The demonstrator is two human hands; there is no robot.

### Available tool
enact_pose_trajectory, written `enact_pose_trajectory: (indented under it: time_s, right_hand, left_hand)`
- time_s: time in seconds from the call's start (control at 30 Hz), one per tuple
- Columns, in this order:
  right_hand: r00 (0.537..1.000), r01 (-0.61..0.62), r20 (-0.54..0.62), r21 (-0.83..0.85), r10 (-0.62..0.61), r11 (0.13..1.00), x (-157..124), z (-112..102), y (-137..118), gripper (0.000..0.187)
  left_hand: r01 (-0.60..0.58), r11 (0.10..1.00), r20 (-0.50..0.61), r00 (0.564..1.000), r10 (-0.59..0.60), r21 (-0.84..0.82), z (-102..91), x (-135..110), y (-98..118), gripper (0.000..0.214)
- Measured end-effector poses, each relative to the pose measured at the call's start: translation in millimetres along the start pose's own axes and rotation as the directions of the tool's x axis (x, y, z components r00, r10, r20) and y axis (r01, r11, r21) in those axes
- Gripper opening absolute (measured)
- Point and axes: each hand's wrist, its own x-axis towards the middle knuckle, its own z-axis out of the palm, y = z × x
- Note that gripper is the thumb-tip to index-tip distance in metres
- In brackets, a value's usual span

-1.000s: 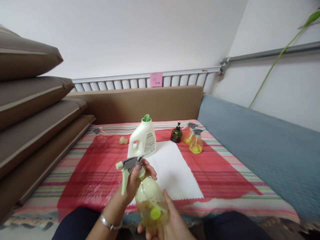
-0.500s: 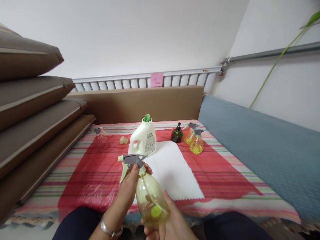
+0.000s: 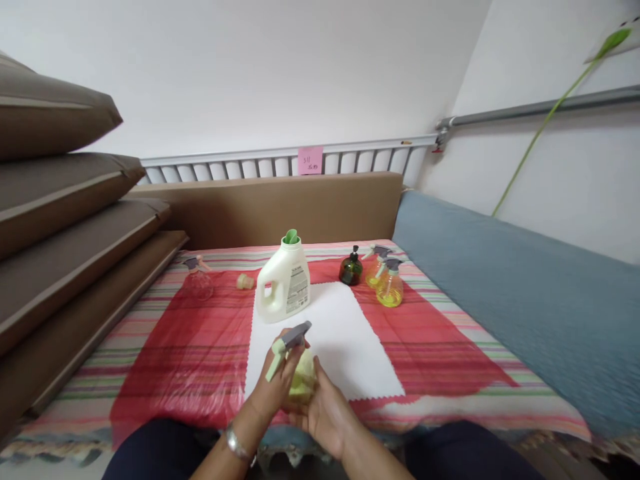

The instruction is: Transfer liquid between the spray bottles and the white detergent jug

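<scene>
Between my two hands, just above the white sheet (image 3: 345, 333), is a yellow-green spray bottle (image 3: 303, 379) with a grey and pale green trigger head. My left hand (image 3: 275, 377), a silver bangle on its wrist, grips the bottle's neck just under the head. The lower body rests in my right hand (image 3: 325, 407), whose fingers curl round its base and side. Part of the bottle is hidden by my fingers. Beyond it a white detergent jug (image 3: 285, 283) stands upright on the sheet, with something green in its uncapped mouth.
A clear spray bottle (image 3: 201, 283) and a beige cap (image 3: 245, 282) are at the left on red plastic (image 3: 175, 340). A dark pump bottle (image 3: 351, 269) and two yellow spray bottles (image 3: 390, 290) stand right. Stacked brown cushions (image 3: 75, 247) flank the left side.
The spray bottle has moved forward and turned in my hands, its head now facing more toward me. Both hands have gone with it, still gripping. The view has shifted slightly.
</scene>
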Motion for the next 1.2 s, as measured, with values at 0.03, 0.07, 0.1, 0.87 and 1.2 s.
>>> enact_pose_trajectory:
  time_s: [0.03,0.07,0.1,0.87,1.2]
  right_hand:
    - [0.999,0.015,-0.032,-0.026,-0.016,1.0,8,-3,0,0.058]
    - [0.998,0.031,-0.059,-0.053,-0.035,0.998,16,-6,1,0.056]
    - [0.995,0.047,-0.08,-0.085,-0.054,0.995,22,-8,2,0.055]
    - [0.64,0.527,0.707,-0.689,-0.301,-0.497,-46,31,-81,0.044]
    - [0.654,0.618,0.716,-0.692,-0.245,-0.374,-23,44,-76,0.028]
  left_hand:
    - [0.006,1.0,-0.004,1.0,-0.006,0.012,1.7,2,-8,0.023]
    - [0.018,0.999,-0.006,1.0,-0.017,0.033,2.8,3,-16,0.024]
    - [0.027,0.998,-0.007,1.0,-0.027,0.055,3.3,4,-24,0.025]
    - [-0.178,0.979,0.155,0.975,0.161,0.101,16.9,-4,-85,0.034]
    - [-0.044,0.994,-0.053,0.997,0.049,0.098,26.0,-17,-80,0.03]
